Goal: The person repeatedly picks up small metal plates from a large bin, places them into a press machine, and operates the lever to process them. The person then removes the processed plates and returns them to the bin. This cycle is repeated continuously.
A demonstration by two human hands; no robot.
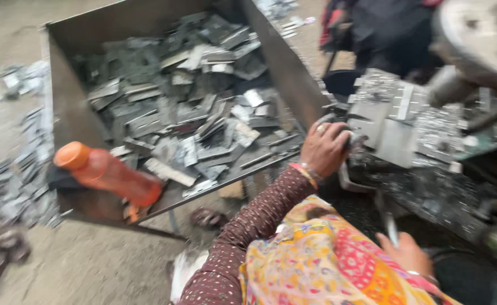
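Left hand had its grip closed over a dark metal handle at the edge of the grey press machine, ring and bangles visible on it. Right hand had its grip wrapped around a thin grey metal rod, lower down by the colourful patterned cloth. Machine bed was covered in small dark metal scraps. Large rusty open metal bin stood just left of the machine, filled with flat grey stamped metal pieces. Orange plastic bottle with orange cap lay tilted on the bin's near-left corner. More scraps were scattered on the dirt floor. Picture was motion-blurred.
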